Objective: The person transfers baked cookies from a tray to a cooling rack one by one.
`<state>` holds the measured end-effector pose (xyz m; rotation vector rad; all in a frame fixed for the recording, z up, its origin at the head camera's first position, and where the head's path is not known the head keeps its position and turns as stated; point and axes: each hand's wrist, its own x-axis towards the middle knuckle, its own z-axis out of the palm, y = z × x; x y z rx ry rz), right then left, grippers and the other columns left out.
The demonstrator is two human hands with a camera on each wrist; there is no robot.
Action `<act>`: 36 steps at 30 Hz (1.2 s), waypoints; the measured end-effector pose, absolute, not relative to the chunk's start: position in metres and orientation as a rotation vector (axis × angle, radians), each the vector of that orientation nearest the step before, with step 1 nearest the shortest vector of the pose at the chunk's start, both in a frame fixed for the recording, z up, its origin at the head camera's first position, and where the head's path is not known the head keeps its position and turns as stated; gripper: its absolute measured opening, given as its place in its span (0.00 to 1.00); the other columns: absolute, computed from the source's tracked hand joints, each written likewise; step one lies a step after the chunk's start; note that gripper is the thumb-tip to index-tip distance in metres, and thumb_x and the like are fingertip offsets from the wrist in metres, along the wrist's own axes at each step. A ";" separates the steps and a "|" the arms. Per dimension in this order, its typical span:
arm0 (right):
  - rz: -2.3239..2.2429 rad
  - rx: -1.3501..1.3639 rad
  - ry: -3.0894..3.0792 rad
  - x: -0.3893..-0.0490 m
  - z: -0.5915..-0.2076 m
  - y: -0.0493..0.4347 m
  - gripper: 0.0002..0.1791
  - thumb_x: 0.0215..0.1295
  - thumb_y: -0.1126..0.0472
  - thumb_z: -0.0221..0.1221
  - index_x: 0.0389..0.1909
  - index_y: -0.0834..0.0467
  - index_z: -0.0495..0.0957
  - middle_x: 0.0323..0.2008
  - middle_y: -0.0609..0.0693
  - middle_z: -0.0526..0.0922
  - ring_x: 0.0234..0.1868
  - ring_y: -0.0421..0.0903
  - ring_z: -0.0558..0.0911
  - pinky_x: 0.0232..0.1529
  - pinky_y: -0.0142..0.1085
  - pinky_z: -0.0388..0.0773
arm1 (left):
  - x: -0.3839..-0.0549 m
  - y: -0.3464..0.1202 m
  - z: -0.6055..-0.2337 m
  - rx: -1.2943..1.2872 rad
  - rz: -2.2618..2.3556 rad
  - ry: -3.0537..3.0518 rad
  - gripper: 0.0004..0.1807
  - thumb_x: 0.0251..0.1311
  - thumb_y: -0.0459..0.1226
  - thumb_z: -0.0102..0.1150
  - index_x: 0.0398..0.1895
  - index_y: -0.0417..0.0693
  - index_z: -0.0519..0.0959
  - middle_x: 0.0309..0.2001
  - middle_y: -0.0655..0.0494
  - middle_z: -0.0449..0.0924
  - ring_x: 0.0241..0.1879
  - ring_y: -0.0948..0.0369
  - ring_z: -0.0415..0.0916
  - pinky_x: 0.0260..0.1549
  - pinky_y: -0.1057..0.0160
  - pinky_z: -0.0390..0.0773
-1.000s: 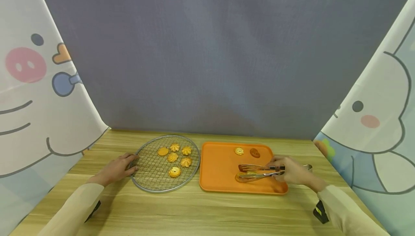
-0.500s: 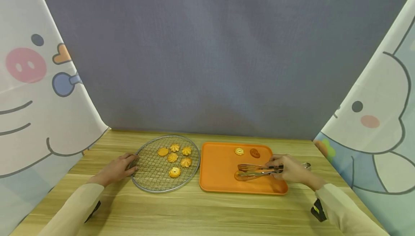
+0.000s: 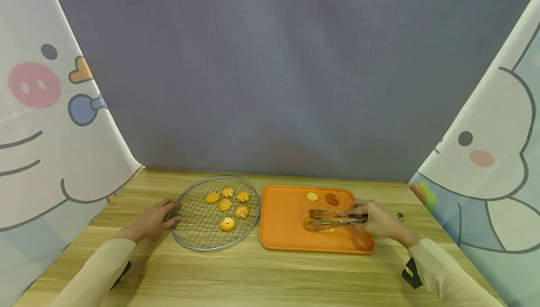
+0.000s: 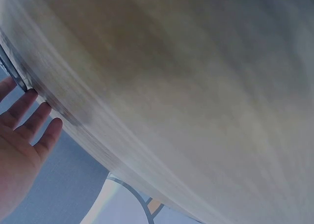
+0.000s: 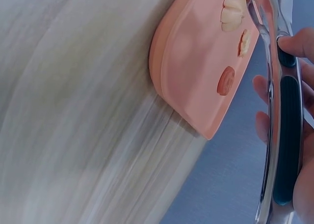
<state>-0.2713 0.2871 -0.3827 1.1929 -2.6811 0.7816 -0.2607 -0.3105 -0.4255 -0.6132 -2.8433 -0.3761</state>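
My right hand grips metal tongs with dark handle pads, held low over the orange tray. The tong ends lie around a golden-brown cookie, which they partly hide. A pale ridged cookie lies just beneath the tongs. Farther back on the tray are a flower-shaped cookie and a brown cookie. My left hand rests at the left rim of a round wire mesh rack, its fingers fairly straight in the left wrist view. Several golden cookies sit on that rack.
Rack and tray stand side by side on a wood-grain table. A grey cloth backdrop rises behind the table, and printed cartoon panels flank it on both sides.
My right hand and the tongs have shifted slightly left, the golden-brown cookie at their ends with them. More of the pale cookie beneath now shows. My left hand and the rack have stayed put.
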 end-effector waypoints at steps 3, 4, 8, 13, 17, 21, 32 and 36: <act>0.764 1.175 -2.678 -0.272 -0.383 0.285 0.15 0.49 0.70 0.65 0.40 0.65 0.82 0.35 0.54 0.80 0.22 0.29 0.70 0.19 0.26 0.71 | -0.260 -0.311 -0.425 -0.616 -0.380 -2.841 0.22 0.57 0.41 0.59 0.52 0.37 0.74 0.51 0.37 0.73 0.46 0.39 0.73 0.41 0.41 0.75; 0.760 1.171 -2.677 -0.272 -0.383 0.285 0.15 0.48 0.70 0.65 0.40 0.65 0.82 0.35 0.54 0.80 0.22 0.30 0.70 0.19 0.26 0.70 | -0.260 -0.310 -0.425 -0.618 -0.381 -2.839 0.22 0.57 0.41 0.59 0.52 0.36 0.74 0.51 0.36 0.73 0.46 0.39 0.74 0.41 0.41 0.75; 0.791 1.137 -2.703 -0.273 -0.383 0.282 0.15 0.49 0.70 0.65 0.41 0.65 0.81 0.35 0.54 0.80 0.21 0.30 0.69 0.18 0.25 0.70 | -0.259 -0.310 -0.424 -0.620 -0.374 -2.840 0.22 0.57 0.41 0.59 0.52 0.36 0.74 0.51 0.36 0.73 0.45 0.38 0.74 0.40 0.41 0.75; 0.805 1.117 -2.715 -0.277 -0.383 0.277 0.15 0.50 0.69 0.64 0.42 0.64 0.81 0.36 0.53 0.80 0.22 0.30 0.70 0.19 0.26 0.71 | -0.259 -0.311 -0.425 -0.609 -0.365 -2.843 0.23 0.57 0.41 0.59 0.52 0.36 0.73 0.51 0.36 0.73 0.45 0.38 0.74 0.40 0.40 0.75; 0.781 1.127 -2.686 -0.281 -0.382 0.271 0.15 0.50 0.69 0.65 0.41 0.63 0.82 0.35 0.51 0.80 0.21 0.30 0.69 0.18 0.26 0.70 | -0.259 -0.311 -0.425 -0.592 -0.364 -2.855 0.23 0.57 0.41 0.59 0.53 0.37 0.73 0.51 0.36 0.72 0.46 0.37 0.73 0.40 0.39 0.74; 0.769 1.121 -2.680 -0.284 -0.381 0.263 0.16 0.49 0.68 0.65 0.42 0.62 0.82 0.33 0.49 0.80 0.20 0.30 0.66 0.17 0.25 0.67 | -0.259 -0.310 -0.424 -0.591 -0.370 -2.861 0.23 0.57 0.41 0.59 0.53 0.37 0.73 0.51 0.37 0.72 0.47 0.38 0.73 0.40 0.39 0.74; 0.736 1.139 -2.666 -0.291 -0.376 0.233 0.16 0.51 0.65 0.66 0.43 0.57 0.82 0.38 0.49 0.81 0.26 0.34 0.74 0.24 0.27 0.74 | -0.261 -0.311 -0.426 -0.615 -0.385 -2.849 0.22 0.57 0.41 0.59 0.52 0.36 0.73 0.50 0.38 0.73 0.45 0.40 0.74 0.41 0.42 0.75; 0.774 1.155 -2.671 -0.294 -0.374 0.219 0.14 0.52 0.64 0.65 0.43 0.56 0.82 0.37 0.48 0.80 0.23 0.34 0.73 0.21 0.26 0.73 | -0.262 -0.312 -0.427 -0.617 -0.385 -2.847 0.23 0.57 0.42 0.59 0.52 0.37 0.74 0.50 0.38 0.73 0.45 0.40 0.74 0.41 0.42 0.75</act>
